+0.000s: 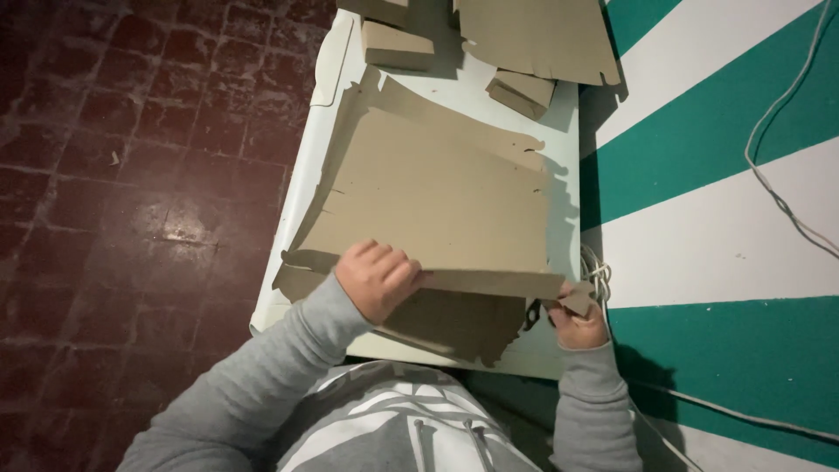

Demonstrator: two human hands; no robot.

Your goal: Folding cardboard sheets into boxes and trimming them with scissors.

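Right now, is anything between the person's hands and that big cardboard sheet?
Nothing visible. The left hand already presses on the cardboard sheet at its near edge, and the right hand pinches its corner flap.

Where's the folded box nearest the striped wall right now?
In the head view, the folded box lies at the table's far right edge beside the green-and-white wall, just under the torn cardboard sheet.

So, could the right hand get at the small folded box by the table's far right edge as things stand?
Probably yes, once freed: the right hand now pinches a flap of the large cardboard sheet. The folded box lies uncovered on the white table, far ahead on that side.
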